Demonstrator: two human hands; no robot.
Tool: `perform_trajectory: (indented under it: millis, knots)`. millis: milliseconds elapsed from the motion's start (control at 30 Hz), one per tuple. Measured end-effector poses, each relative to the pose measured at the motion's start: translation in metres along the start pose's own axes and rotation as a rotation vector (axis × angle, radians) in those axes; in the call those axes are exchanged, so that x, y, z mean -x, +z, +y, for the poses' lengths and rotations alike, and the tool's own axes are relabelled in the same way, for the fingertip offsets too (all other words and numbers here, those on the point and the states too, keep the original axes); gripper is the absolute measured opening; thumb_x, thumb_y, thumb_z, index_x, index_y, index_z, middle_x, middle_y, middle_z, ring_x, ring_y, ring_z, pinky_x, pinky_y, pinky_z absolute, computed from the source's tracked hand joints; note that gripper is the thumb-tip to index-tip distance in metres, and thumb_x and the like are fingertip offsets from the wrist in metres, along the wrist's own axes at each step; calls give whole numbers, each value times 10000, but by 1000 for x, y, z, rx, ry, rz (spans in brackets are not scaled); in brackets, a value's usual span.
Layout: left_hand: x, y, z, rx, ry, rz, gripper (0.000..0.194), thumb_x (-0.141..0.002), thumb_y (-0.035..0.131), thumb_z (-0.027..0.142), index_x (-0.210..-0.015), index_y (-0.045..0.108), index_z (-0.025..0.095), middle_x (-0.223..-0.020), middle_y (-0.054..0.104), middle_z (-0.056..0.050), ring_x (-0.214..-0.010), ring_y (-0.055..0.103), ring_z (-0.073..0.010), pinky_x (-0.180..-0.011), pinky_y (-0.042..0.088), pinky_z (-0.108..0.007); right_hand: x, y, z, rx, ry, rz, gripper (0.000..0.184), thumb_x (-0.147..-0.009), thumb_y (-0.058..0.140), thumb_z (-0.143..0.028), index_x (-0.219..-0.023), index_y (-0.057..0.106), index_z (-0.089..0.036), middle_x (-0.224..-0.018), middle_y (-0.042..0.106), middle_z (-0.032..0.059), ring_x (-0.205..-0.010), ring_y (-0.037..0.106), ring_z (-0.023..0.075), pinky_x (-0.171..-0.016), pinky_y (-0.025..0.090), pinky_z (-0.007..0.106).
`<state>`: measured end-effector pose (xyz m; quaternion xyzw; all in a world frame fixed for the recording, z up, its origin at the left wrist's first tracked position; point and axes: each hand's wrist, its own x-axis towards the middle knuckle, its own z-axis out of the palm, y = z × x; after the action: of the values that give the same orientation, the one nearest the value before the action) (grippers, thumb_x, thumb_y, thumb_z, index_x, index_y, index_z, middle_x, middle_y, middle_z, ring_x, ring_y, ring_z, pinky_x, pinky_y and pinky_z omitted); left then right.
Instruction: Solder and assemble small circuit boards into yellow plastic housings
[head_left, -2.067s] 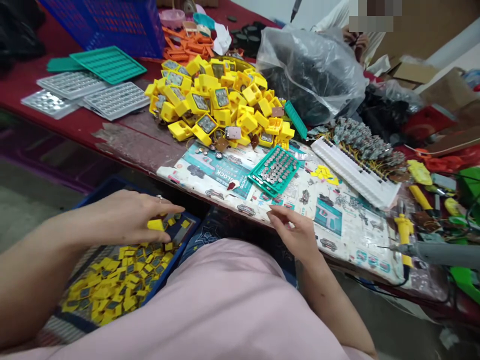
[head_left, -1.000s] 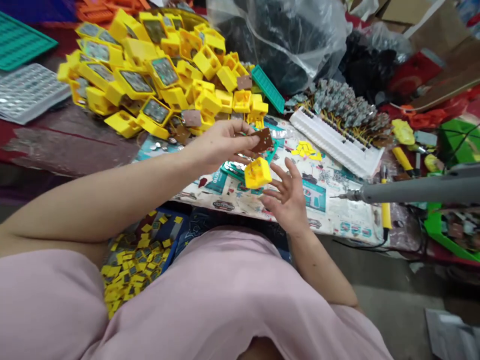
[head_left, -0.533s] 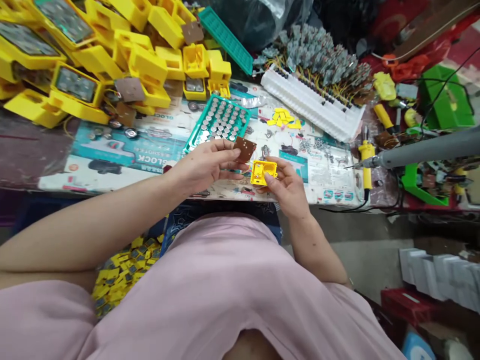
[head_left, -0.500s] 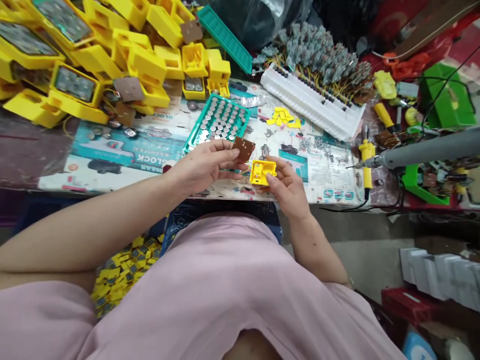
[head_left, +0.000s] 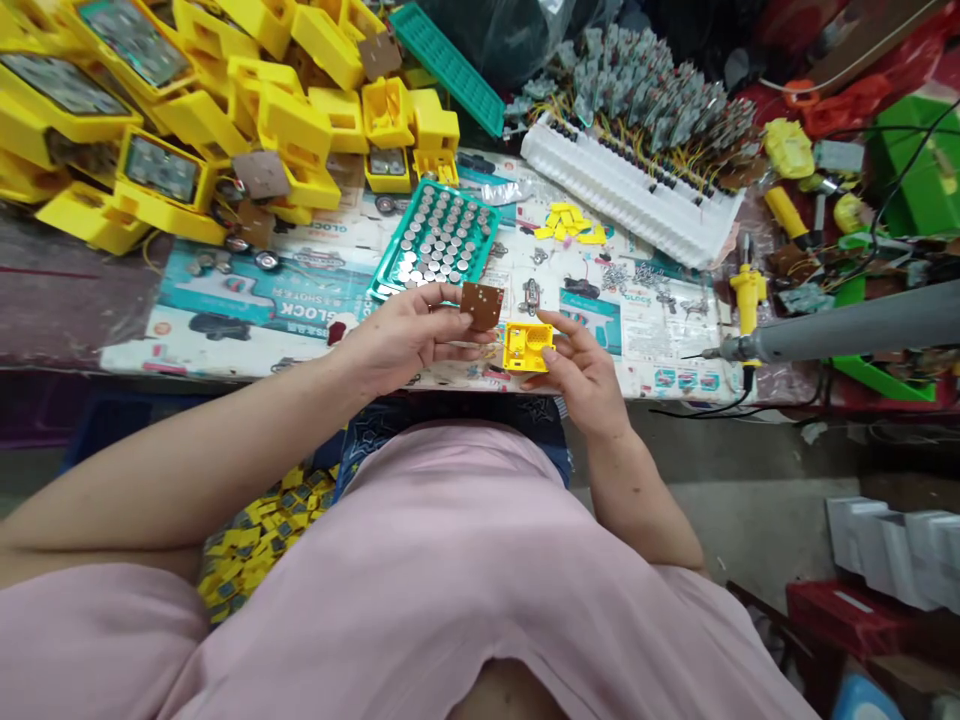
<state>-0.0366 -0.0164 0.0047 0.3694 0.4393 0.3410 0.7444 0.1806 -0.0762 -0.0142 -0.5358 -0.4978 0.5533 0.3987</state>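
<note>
Between thumb and fingers, my left hand (head_left: 416,335) pinches a brown circuit board (head_left: 481,306) at its left edge. Just to the right and slightly lower, my right hand (head_left: 585,372) grips a small yellow plastic case (head_left: 527,346) by its right side, thumb on the rim. The case's hollow inside, with compartments, faces up. Board and case are close together; whether wires join them is too small to tell. Behind my left hand lies a green tray (head_left: 397,262) holding rows of round silver button cells (head_left: 442,240).
Yellow housings (head_left: 296,140) are heaped at the back left. A white rack (head_left: 622,195) of wired grey parts stands at the back right, small yellow pieces (head_left: 570,223) before it. A grey-barrelled tool (head_left: 847,325) juts in from the right, near a yellow-handled tool (head_left: 748,300).
The brown board has turned slightly and shifted a little left, away from the yellow case. Both hands keep their holds. The whole view has shifted slightly.
</note>
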Motion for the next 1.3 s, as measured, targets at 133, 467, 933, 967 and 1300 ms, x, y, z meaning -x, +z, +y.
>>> perform_trajectory:
  millis: [133,467,933,967,1300]
  knots:
    - [8,-8,-3,-454,400,-68,85,-701,669,215,-779,645,192,-1007,737,-62,-985,717,-215,-864,599,-369,2,-1,-2,-2,-15,3,696,-795,650,-698,-1350,524,-297,-1196,718,45,-923,740,207,-632,663,310]
    - [17,-20,-13,-711,359,-24,211,-799,556,277,-887,731,200,-827,734,-34,-757,675,-174,-738,560,-301,5,-2,4,100,-86,4,630,-860,610,-665,-1380,538,-316,-1221,714,41,-920,737,202,-677,669,339]
    - [19,-20,-13,-514,243,-169,508,-759,713,326,-1217,543,189,-1029,720,-50,-934,706,-161,-763,563,-252,5,1,9,99,-266,-21,591,-910,673,-434,-1452,450,-360,-1201,741,14,-958,762,185,-726,673,297]
    - [20,-21,-13,-579,284,-140,499,-776,694,338,-1228,549,186,-1019,725,-47,-898,702,-151,-748,555,-246,6,1,9,197,-355,3,563,-910,682,-381,-1435,479,-356,-1231,731,15,-1026,749,188,-786,670,306]
    - [28,-23,-7,-1166,444,-7,363,-891,509,354,-1156,695,190,-937,750,-23,-723,644,-134,-714,476,-245,4,-7,22,1048,-1050,253,414,-902,603,-62,-1184,673,-356,-1225,698,25,-1134,677,183,-964,610,340]
